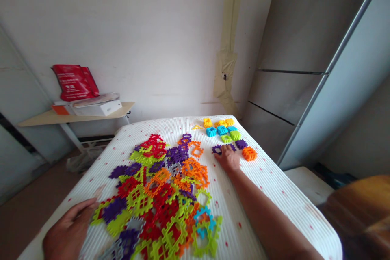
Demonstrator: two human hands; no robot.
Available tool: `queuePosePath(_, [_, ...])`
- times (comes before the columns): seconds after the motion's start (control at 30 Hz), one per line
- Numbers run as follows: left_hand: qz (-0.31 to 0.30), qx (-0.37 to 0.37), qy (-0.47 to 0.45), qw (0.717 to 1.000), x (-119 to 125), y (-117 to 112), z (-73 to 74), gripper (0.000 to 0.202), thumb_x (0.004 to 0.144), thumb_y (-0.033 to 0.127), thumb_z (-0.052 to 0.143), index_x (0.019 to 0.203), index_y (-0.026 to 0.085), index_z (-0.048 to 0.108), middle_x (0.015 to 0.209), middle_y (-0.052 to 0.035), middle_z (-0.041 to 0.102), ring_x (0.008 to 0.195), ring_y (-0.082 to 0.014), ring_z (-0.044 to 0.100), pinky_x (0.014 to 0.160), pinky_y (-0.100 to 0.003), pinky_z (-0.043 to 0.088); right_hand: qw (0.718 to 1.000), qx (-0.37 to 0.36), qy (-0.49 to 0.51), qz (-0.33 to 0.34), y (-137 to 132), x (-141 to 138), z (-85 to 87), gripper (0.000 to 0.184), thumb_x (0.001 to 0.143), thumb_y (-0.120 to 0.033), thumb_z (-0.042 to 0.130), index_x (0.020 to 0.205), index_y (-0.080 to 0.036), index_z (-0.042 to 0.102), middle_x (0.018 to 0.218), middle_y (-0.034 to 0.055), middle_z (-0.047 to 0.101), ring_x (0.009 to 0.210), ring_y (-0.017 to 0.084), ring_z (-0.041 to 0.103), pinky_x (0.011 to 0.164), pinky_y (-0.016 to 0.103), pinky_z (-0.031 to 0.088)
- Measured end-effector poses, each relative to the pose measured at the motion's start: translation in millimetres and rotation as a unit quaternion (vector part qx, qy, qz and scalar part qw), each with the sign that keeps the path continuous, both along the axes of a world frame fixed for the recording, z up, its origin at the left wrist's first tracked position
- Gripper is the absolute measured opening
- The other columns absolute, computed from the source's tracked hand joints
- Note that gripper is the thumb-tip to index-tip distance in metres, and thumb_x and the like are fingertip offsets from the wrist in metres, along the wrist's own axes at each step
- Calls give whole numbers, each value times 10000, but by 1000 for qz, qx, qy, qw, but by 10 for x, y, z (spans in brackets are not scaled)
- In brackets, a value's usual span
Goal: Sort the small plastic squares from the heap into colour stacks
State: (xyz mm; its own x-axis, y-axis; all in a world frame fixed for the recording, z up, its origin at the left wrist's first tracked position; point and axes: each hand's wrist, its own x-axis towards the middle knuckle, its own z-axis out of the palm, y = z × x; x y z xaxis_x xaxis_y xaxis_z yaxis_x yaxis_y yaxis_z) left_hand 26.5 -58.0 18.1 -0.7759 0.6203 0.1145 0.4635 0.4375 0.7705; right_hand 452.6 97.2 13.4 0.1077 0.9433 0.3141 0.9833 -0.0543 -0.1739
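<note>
My right hand [228, 157] reaches far across the white bed [274, 187], fingers curled down onto a purple interlocking tile [217, 149]. Beside it lie sorted tile stacks: purple [241, 144], orange [249, 153], green [230, 136], blue [217, 131] and yellow [224, 122]. My left hand [68, 231] rests near the front left, fingers spread flat at the edge of a big loose pile of mixed colourful tiles [161, 195], touching a green tile.
A low wooden shelf [73, 118] at the back left carries a white box [100, 108] and a red bag [75, 82]. A grey wardrobe [304, 69] stands right of the bed. A brown object [359, 207] sits at the lower right.
</note>
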Motion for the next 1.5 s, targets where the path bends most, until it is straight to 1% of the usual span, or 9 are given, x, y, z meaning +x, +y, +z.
queuePosePath(0.23, [-5, -29, -10, 1000, -20, 28, 9, 344, 649, 525, 501, 790, 268, 682, 791, 16, 699, 806, -263, 631, 705, -342, 453, 1000, -1, -7, 5, 4, 7, -11, 309, 832, -467, 512, 951, -197, 602, 981, 62, 621, 789, 161, 602, 567, 241, 369])
queuePosePath(0.57, [-47, 62, 21, 997, -41, 27, -127, 383, 635, 470, 527, 828, 180, 685, 795, -46, 713, 769, -228, 640, 718, -311, 483, 1000, 20, -2, 16, -32, 18, 30, 318, 841, -483, 507, 912, -190, 607, 977, 64, 608, 759, 159, 597, 518, 251, 304])
queuePosePath(0.63, [-54, 64, 45, 996, -27, 22, -141, 387, 658, 475, 499, 827, 179, 681, 788, -51, 713, 745, -221, 641, 700, -307, 489, 998, 45, -2, 46, -30, 25, 23, 309, 855, -467, 485, 888, -187, 612, 963, 66, 610, 743, 156, 588, 515, 248, 291])
queuePosePath(0.73, [-65, 65, 80, 993, 11, 33, -149, 378, 693, 460, 463, 854, 191, 676, 850, -49, 717, 781, -216, 643, 741, -312, 491, 986, 72, -8, 151, -33, -6, -4, 316, 890, -418, 417, 829, -185, 622, 901, 69, 616, 718, 145, 572, 536, 245, 297])
queuePosePath(0.87, [-113, 65, 133, 982, 96, 131, -47, 338, 734, 394, 432, 888, 206, 667, 977, -61, 702, 953, -216, 613, 865, -318, 457, 953, 32, -33, 299, -44, -125, -59, 332, 907, -360, 371, 749, -192, 610, 804, 61, 616, 674, 134, 547, 566, 241, 311])
queuePosePath(0.97, [-163, 42, 178, 970, 178, 320, 140, 299, 748, 321, 438, 897, 212, 673, 983, -58, 697, 981, -212, 591, 907, -323, 430, 942, 5, -46, 332, -42, -197, -101, 352, 916, -354, 346, 730, -192, 597, 789, 57, 614, 657, 132, 539, 565, 242, 312])
queuePosePath(1.13, [-231, -34, 225, 946, 297, 864, 415, 299, 788, 307, 450, 959, 226, 681, 1051, -48, 685, 1037, -205, 566, 939, -314, 389, 948, 7, -28, 316, -17, -206, -148, 351, 918, -343, 339, 732, -186, 592, 788, 58, 614, 678, 135, 559, 571, 240, 324])
queuePosePath(1.33, [-182, -164, 228, 942, 452, 1524, 451, 449, 722, 481, 532, 1071, 214, 622, 1121, -144, 639, 1108, -335, 512, 861, -452, 389, 952, -2, -23, 304, -38, -214, -126, 325, 912, -317, 363, 744, -182, 606, 806, 59, 622, 688, 131, 567, 573, 232, 333])
queuePosePath(1.5, [-146, -229, 221, 937, 633, 1784, 433, 541, 695, 516, 528, 1120, 182, 544, 1138, -194, 605, 1124, -374, 475, 847, -514, 352, 956, -9, -34, 292, -69, -247, -69, 309, 916, -303, 379, 760, -180, 617, 818, 53, 626, 707, 126, 569, 603, 220, 350])
